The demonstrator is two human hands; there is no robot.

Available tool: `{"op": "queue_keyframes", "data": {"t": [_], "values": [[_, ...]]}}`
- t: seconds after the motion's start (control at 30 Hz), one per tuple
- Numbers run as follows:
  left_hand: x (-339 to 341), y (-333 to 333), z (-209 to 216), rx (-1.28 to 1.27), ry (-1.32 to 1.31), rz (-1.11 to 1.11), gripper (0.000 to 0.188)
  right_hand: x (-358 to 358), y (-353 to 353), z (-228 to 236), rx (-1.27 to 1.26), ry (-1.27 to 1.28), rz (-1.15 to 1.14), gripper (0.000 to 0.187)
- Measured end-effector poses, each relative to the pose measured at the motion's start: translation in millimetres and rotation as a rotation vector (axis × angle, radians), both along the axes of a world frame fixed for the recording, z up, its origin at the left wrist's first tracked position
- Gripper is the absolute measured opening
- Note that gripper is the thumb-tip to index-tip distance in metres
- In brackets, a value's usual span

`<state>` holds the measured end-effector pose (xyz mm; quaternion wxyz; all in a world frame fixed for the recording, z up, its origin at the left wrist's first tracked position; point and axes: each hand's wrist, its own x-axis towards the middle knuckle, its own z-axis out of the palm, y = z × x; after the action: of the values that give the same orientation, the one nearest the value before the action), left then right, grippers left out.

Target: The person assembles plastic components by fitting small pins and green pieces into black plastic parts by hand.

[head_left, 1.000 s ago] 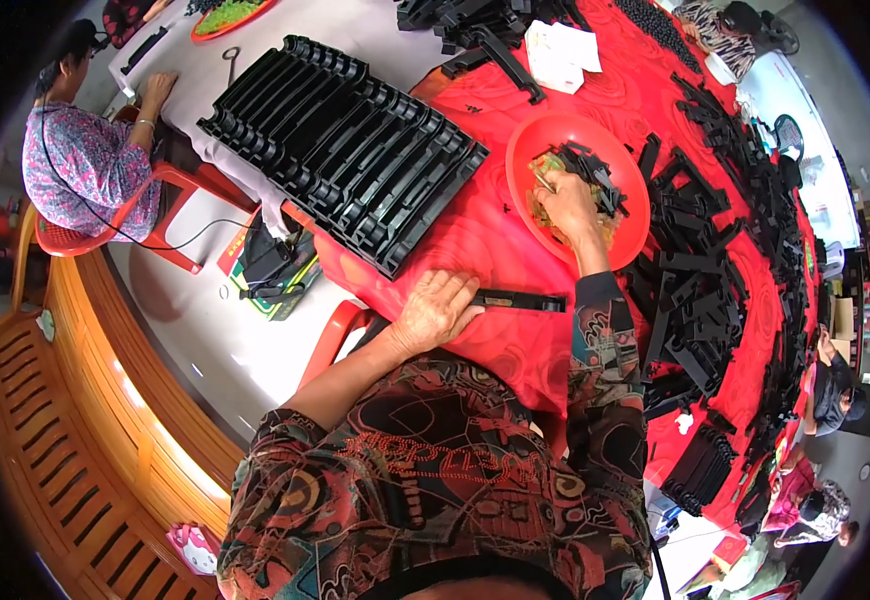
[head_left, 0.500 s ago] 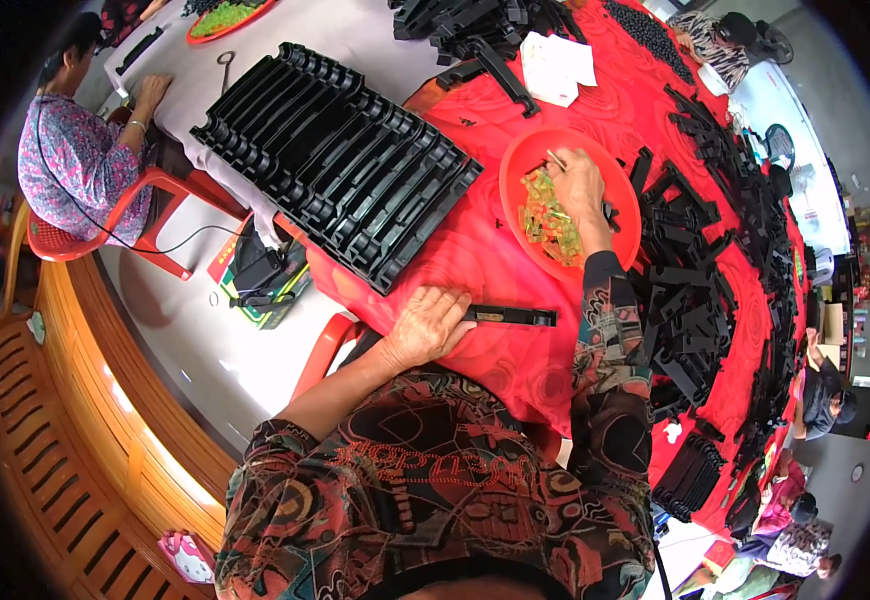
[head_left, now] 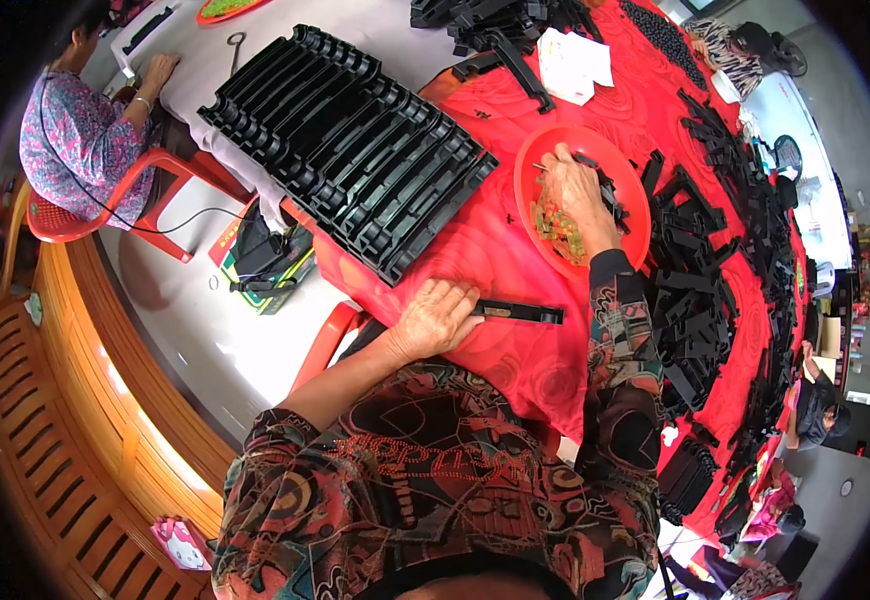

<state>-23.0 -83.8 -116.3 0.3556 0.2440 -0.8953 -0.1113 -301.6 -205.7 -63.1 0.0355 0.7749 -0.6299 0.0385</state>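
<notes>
My left hand [head_left: 437, 318] is closed on the left end of a slim black plastic bar [head_left: 523, 312], which lies across the red-covered table near my body. The bar has a recess along its upper side. My right hand [head_left: 577, 192] is inside a round red plastic bowl [head_left: 635, 212], its fingers curled down and drawn together. What the fingertips hold, if anything, is hidden. Beside and under this hand lie small translucent yellow-green pieces [head_left: 553, 228]. Small black parts [head_left: 603, 183] lie on the bowl's other side.
A row of black plastic bars [head_left: 350, 150] lies ahead to the left. Heaped black parts [head_left: 693, 320] cover the right side, with more [head_left: 485, 30] beyond. White papers [head_left: 573, 66] lie past the bowl. A person [head_left: 85, 150] sits left on a red chair [head_left: 120, 215].
My right hand has shifted within the bowl, toward the black parts, and its fingers now point down. My left hand keeps its hold on the bar. The whole view has shifted slightly.
</notes>
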Motion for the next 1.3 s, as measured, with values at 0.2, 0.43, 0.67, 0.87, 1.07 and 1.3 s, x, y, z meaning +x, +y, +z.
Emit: {"op": "queue_keyframes", "data": {"t": [0.2, 0.43, 0.67, 0.87, 1.07, 1.3], "values": [[0.1, -0.2, -0.8, -0.023, 0.021, 0.002, 0.039, -6.5, 1.7, -18.2, -0.128, -0.117, 0.117, 0.013], [-2.3, 1.3, 4.0, -0.010, -0.005, 0.002, 0.040, -4.2, 30.0, 7.4, -0.262, -0.353, -0.119, 0.010], [-5.8, 16.4, 66.2, 0.601, 0.307, 0.040, 0.032, 56.4, 123.4, 49.9, -0.434, -0.736, -0.050, 0.008], [-23.4, -4.9, 61.4, 1.682, 0.664, -0.348, 0.021, 84.6, 177.8, 35.2, -0.694, -0.268, 0.431, 0.032], [-15.2, 7.6, 62.5, 1.767, 0.653, -0.409, 0.016, 89.2, 194.4, 31.0, -0.660, -0.175, 0.470, 0.029], [-24.3, 2.0, 54.5, 1.759, 0.704, -0.343, 0.008, 91.1, 191.7, 20.9, -0.620, -0.508, 0.296, 0.031]]}}
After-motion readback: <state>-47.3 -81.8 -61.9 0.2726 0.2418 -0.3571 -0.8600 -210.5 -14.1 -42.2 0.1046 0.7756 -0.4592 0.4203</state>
